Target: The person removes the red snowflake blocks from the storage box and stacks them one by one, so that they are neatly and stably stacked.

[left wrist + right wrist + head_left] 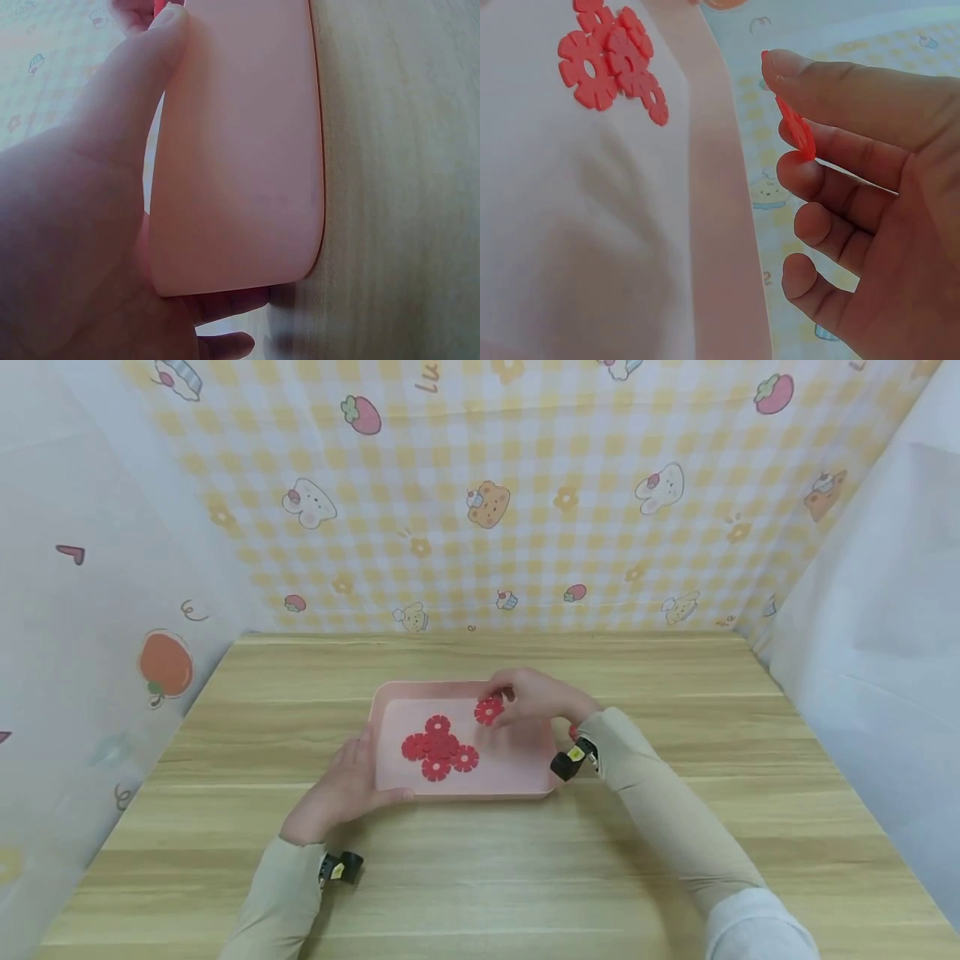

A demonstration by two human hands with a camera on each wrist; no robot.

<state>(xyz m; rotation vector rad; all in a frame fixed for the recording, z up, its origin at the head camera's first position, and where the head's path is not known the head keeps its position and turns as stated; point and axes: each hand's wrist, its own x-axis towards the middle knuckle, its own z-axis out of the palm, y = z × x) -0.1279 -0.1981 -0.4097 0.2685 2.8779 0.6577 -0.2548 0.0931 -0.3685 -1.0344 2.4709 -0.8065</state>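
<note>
A pink tray [525, 758] lies on the table with several red flower-shaped discs [437, 747] overlapping in a cluster in its left half. My left hand [341, 792] grips the tray's near left corner, its thumb along the near wall and its fingers round the left end. In the left wrist view the tray's outer wall [247, 150] lies between thumb and fingers. Over the tray's back right part, my right hand [536, 695] pinches one red notched disc [489, 711] between thumb and fingertips. The right wrist view shows this disc [799, 131] nearly edge-on, beside the tray rim.
Another red piece [573, 732] shows partly beside the tray's right end, mostly hidden by the right wrist. The wood-grain table [480, 877] ends at a yellow checked cloth [420, 518] behind, with white sheets at both sides.
</note>
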